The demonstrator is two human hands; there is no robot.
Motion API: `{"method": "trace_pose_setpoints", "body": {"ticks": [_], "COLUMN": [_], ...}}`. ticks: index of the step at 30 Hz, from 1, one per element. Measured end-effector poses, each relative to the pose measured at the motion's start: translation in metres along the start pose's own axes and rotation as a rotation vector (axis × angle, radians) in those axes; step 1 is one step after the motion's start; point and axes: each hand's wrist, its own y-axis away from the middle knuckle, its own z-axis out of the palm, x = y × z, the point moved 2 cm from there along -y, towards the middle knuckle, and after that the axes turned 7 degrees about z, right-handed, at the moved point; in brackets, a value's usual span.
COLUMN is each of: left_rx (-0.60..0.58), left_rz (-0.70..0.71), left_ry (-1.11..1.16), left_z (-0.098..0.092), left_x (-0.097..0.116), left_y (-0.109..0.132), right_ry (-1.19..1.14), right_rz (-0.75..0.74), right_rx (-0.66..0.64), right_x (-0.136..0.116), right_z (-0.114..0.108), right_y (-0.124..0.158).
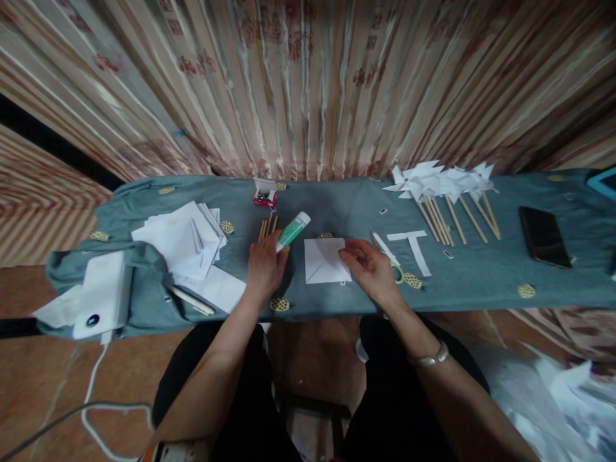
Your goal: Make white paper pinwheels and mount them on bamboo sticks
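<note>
Head view: square white paper sheet with a diagonal line (323,258) flat on the grey-green cloth-covered counter (481,282), between the hands. Right hand (371,266): fingers narrow at sheet's right edge; cannot tell whether they pinch it. Left hand (267,266): fingers wrapped around a green-and-white cylindrical glue stick (293,231), tilted. Beyond: slim tan wooden sticks (268,226); small open red cardboard box (264,197); white paper pinwheels on wooden sticks (440,181), to the right; striped beige curtain (308,102) behind.
</note>
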Motion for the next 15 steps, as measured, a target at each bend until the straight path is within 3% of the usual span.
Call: {"method": "trace_pose_setpoints", "body": {"ticks": [7, 11, 15], "left_rx": [-0.012, -0.009, -0.040], "left_rz": [0.054, 0.072, 0.265], "left_ry": [-0.154, -0.147, -0.059], "left_z": [-0.001, -0.006, -0.012], "left_x": [-0.005, -0.004, 0.012], "left_y": [-0.001, 0.001, 0.012], "right_ry": [0.203, 0.449, 0.513], "right_rz": [-0.073, -0.238, -0.366], "right_rx": [0.007, 0.063, 0.031], "right_x": [-0.001, -0.004, -0.003], "right_z": [-0.008, -0.015, -0.016], "right_y": [0.009, 0.015, 0.022]}}
